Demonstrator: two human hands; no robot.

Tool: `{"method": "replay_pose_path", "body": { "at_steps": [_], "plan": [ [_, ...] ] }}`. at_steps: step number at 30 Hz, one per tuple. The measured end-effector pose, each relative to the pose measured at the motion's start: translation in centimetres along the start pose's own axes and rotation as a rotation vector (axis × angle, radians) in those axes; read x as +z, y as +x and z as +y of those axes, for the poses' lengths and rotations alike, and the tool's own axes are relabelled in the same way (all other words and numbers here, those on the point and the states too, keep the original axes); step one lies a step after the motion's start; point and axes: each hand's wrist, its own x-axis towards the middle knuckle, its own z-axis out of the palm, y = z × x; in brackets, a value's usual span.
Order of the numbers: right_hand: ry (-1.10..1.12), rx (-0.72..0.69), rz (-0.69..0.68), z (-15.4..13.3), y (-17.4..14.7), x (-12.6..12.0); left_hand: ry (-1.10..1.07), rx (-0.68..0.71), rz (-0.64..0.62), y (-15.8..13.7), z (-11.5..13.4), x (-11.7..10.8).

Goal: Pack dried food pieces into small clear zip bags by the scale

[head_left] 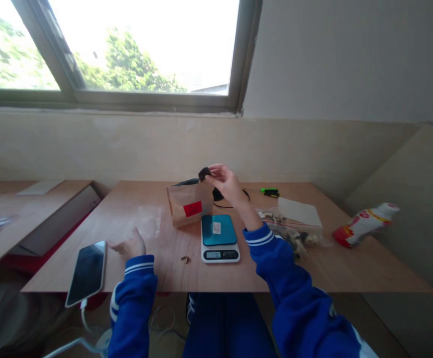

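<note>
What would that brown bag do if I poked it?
The brown bag stands upright, so it might tip. Its sides look papery, so they'd probably crumple. I can't see inside, so its weight is unclear.

black piece [204, 173], brown bag [176, 201], red label [192, 209], teal-topped white scale [219, 237], blue sleeves [287, 268] striped white

Dark piece [204, 173]: small, near-black, pinched between thumb and fingers of the right hand [228, 185], at the level of the paper bag's top edge. Paper bag [176, 203]: brown, upright, 1 red label on front. Scale [221, 238]: white body, teal platform bearing 1 pale label; flat, display toward the person, just beside the bag. Phone [86, 272]: screen up, dark, cable in its lower end, overhanging the table edge; left hand [132, 244] beside it, contact unclear.
</note>
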Motion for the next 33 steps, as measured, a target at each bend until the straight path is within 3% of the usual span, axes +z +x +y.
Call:
{"method": "replay_pose_path", "body": {
  "at_steps": [2, 5, 8, 10, 14, 17, 19, 22, 24, 29, 33],
  "plan": [
    [-0.107, -0.062, -0.049, 0.4, 1.6, 0.9, 0.239, 0.233, 0.028, -0.3, -0.8, 0.0],
    [-0.247, -0.112, -0.135, 1.5, 2.8, 2.1, 0.515, 0.524, -0.237, -1.5, -2.1, 0.5],
    [-0.392, -0.154, -0.267, 2.4, 2.8, 2.6, 0.710, 0.495, -0.535, -2.4, -3.6, 1.5],
    [-0.482, -0.188, -0.338, 2.6, 2.4, 2.5, 0.780, 0.435, -0.577, -2.6, -4.4, 2.0],
    [-0.618, -0.281, -0.406, 2.5, 1.5, 2.1, 0.719, 0.430, -0.553, -2.6, -4.2, 2.0],
    [-0.708, -0.323, -0.385, 2.1, 0.7, 1.9, 0.589, 0.528, -0.539, -3.5, -3.5, 0.8],
    [-0.751, -0.321, -0.344, 2.0, 0.2, 1.8, 0.476, 0.620, -0.677, -4.6, -3.4, -0.3],
    [-0.764, -0.315, -0.310, 2.1, -0.8, 1.6, 0.387, 0.674, -1.039, -6.3, -4.1, -1.7],
    [-0.761, -0.314, -0.278, 2.3, -1.6, 1.1, 0.400, 0.693, -1.128, -7.1, -4.9, -2.1],
    [-0.680, -0.245, -0.142, 1.9, -5.8, -0.7, 0.355, 0.688, -1.119, -7.0, -6.4, -1.6],
    [-0.641, -0.096, -0.013, 1.2, -12.0, -2.6, 0.276, 0.651, -1.019, -6.9, -4.1, -0.7]
  ]
}}
